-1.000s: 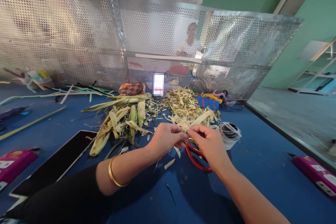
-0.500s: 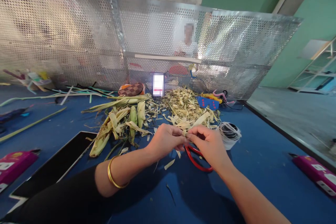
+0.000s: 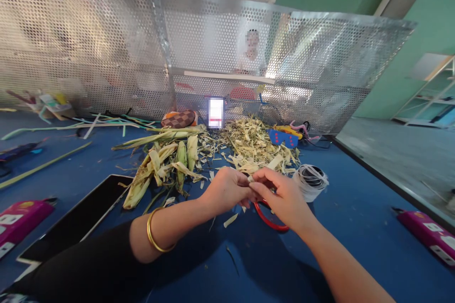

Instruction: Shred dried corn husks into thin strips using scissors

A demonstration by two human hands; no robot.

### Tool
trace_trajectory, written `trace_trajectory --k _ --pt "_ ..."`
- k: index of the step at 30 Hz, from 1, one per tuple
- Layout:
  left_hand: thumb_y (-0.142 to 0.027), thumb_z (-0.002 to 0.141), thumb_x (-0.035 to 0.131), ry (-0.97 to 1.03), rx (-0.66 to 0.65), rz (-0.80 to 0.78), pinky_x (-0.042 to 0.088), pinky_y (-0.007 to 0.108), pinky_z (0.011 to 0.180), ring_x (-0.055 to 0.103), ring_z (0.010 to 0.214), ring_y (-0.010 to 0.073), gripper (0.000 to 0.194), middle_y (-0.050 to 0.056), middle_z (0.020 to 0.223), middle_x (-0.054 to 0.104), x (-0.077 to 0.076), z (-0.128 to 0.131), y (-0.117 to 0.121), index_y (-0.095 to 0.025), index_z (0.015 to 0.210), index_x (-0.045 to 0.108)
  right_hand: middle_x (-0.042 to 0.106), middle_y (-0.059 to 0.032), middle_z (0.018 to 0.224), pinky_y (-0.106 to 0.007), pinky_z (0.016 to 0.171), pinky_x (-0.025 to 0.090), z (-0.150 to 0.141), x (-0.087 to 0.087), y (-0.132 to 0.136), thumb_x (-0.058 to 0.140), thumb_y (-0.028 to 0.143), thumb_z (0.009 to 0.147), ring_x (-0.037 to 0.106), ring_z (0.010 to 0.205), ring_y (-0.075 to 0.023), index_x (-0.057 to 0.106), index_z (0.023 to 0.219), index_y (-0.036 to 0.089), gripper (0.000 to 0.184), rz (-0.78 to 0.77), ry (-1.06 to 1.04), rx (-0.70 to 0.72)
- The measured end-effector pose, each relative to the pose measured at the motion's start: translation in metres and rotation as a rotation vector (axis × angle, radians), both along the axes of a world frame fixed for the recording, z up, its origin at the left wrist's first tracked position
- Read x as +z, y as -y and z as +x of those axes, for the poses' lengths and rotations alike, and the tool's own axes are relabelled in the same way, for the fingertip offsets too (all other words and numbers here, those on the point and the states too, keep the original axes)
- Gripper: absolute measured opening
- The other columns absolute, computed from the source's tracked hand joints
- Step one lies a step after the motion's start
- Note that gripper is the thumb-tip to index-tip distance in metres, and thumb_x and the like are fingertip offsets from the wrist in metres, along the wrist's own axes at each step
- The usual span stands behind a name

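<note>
My left hand and my right hand meet over the blue table, fingers pinched together. Between the fingertips shows a small pale scrap of corn husk, its greater part hidden. Just under my right hand lie scissors with red handles, the blades out of sight. Behind both hands spreads a heap of shredded corn husk. To the left are larger whole corn husks, some green, some dried. A roll of thin white strip stands beside my right hand.
A black flat tablet-like panel and magenta boxes lie at the sides. At the back are a bright phone, a checkered pouch and a blue holder. Behind a perforated metal screen a person is visible.
Both hands stay together, with their fingers drawn slightly closer around the husk scrap, less of which shows. The whole view has shifted slightly.
</note>
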State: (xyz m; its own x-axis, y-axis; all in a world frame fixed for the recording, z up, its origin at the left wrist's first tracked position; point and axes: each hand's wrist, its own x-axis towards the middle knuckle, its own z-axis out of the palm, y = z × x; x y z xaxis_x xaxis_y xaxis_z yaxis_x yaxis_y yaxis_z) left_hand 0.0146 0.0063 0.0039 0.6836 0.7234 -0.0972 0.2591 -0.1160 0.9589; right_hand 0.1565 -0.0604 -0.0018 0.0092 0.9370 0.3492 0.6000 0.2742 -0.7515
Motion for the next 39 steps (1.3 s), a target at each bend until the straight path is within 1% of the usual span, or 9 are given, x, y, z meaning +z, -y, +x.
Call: trace_trajectory --k 3,8,13,17,22,27,31,35,39 --pt "-0.007 0.062 0.051 -0.085 -0.015 0.029 0.045 0.018 0.047 0.058 0.047 0.0097 0.016 -0.004 0.048 0.058 0.001 0.000 0.002 -0.014 0.056 0.064 0.053 0.0024 0.060 -0.023 0.053 0.040 -0.002 -0.002 0.000 0.052 0.024 0.081 0.051 0.056 -0.0126 0.053 0.068 0.021 0.013 0.032 0.107 -0.032" --pt "-0.009 0.062 0.054 -0.113 -0.057 0.018 0.046 0.019 0.049 0.056 0.046 0.0098 0.014 -0.005 0.045 0.056 0.001 0.002 0.005 -0.015 0.056 0.066 0.051 -0.0015 0.073 -0.023 0.049 0.036 -0.004 -0.002 0.000 0.054 0.021 0.076 0.048 0.060 -0.0126 0.057 0.066 0.020 0.011 0.151 0.087 -0.116" --pt "-0.015 0.065 0.060 -0.139 -0.105 0.001 0.045 0.019 0.048 0.054 0.043 0.0095 0.011 -0.004 0.043 0.054 0.003 0.001 0.005 -0.014 0.055 0.065 0.046 0.0043 0.055 -0.023 0.047 0.034 -0.004 0.006 0.000 0.051 0.033 0.084 0.042 0.048 -0.0100 0.047 0.064 0.020 0.024 0.068 -0.123 -0.118" --pt "-0.017 0.067 0.061 -0.129 -0.179 -0.056 0.046 0.018 0.047 0.055 0.043 0.0079 0.013 -0.002 0.050 0.060 0.002 0.001 0.005 -0.013 0.055 0.063 0.058 0.0033 0.058 -0.024 0.056 0.043 -0.004 0.010 -0.002 0.048 0.040 0.087 0.053 0.053 -0.0115 0.048 0.072 0.021 0.024 -0.006 -0.402 -0.022" --pt "-0.020 0.065 0.065 -0.130 -0.272 -0.142 0.046 0.017 0.047 0.055 0.043 0.0070 0.010 -0.002 0.053 0.061 -0.003 0.001 0.004 -0.013 0.058 0.064 0.065 0.0008 0.067 -0.030 0.072 0.047 0.001 0.007 -0.006 0.052 0.041 0.086 0.063 0.071 -0.0161 0.050 0.079 0.021 0.021 0.083 -0.664 -0.043" --pt "-0.027 0.067 0.065 -0.083 -0.315 -0.134 0.047 0.017 0.048 0.056 0.044 0.0074 0.017 -0.001 0.053 0.062 -0.004 -0.001 0.004 -0.013 0.058 0.063 0.066 0.0009 0.073 -0.033 0.077 0.048 0.000 0.001 -0.011 0.052 0.038 0.086 0.065 0.075 -0.0168 0.049 0.080 0.022 0.017 0.147 -0.716 -0.030" --pt "-0.029 0.066 0.066 -0.067 -0.294 -0.162 0.047 0.019 0.049 0.056 0.043 0.0077 0.020 0.000 0.052 0.061 0.005 -0.003 0.007 -0.013 0.055 0.063 0.067 -0.0016 0.077 -0.035 0.079 0.048 0.005 0.000 -0.011 0.045 0.038 0.090 0.064 0.078 -0.0180 0.049 0.086 0.022 0.017 0.168 -0.502 -0.049" --pt "-0.032 0.061 0.071 -0.016 -0.149 -0.226 0.046 0.022 0.049 0.055 0.042 0.0089 0.021 0.001 0.052 0.061 0.017 -0.007 0.007 -0.013 0.057 0.064 0.068 -0.0059 0.089 -0.040 0.086 0.042 0.021 0.005 -0.007 0.041 0.036 0.092 0.061 0.087 -0.0206 0.051 0.108 0.022 0.024 0.300 0.010 -0.160" --pt "-0.034 0.061 0.071 0.058 -0.068 -0.285 0.045 0.024 0.049 0.054 0.043 0.0095 0.023 0.002 0.053 0.062 0.018 -0.014 0.004 -0.011 0.063 0.067 0.066 -0.0015 0.079 -0.046 0.101 0.026 0.026 0.007 -0.006 0.044 0.027 0.092 0.059 0.081 -0.0180 0.059 0.080 0.023 0.020 0.445 0.499 -0.003"
